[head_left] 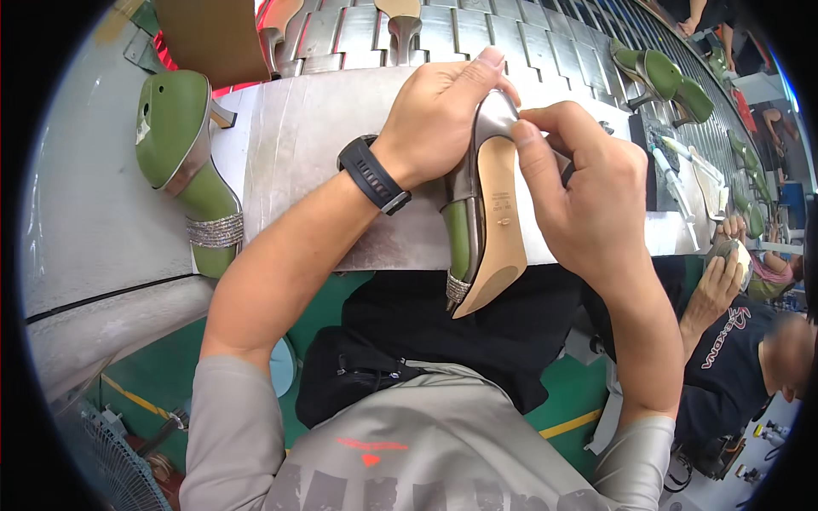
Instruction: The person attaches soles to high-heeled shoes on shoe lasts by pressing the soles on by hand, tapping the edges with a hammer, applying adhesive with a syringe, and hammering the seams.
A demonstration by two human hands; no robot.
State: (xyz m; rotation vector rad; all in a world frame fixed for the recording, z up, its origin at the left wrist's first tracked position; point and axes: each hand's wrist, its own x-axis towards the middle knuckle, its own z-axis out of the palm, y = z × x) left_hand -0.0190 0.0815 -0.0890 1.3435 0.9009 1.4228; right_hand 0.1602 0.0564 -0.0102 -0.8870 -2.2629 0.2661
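A high-heeled shoe (501, 230) hangs sole-up over the near edge of the bench, its toe pointing toward me. The sole is tan, the heel is metallic grey, and a sparkling band crosses the toe over a green last. My left hand (436, 119), with a black wristband, is closed around the heel end. At the other side of the heel, my right hand (588, 183) presses thumb and forefinger together against its edge. Whatever is between those fingertips is hidden. Left of my forearm, a second shoe on a green last (175, 128) lies on its side.
Beyond the bench (298, 170) runs a slatted metal conveyor (332, 38) carrying shoes. Green lasts (652, 72) stand at the far right. Pens and brushes (673, 175) lie right of my hand. A co-worker (724, 366) in a dark shirt sits close on the right, holding a shoe part.
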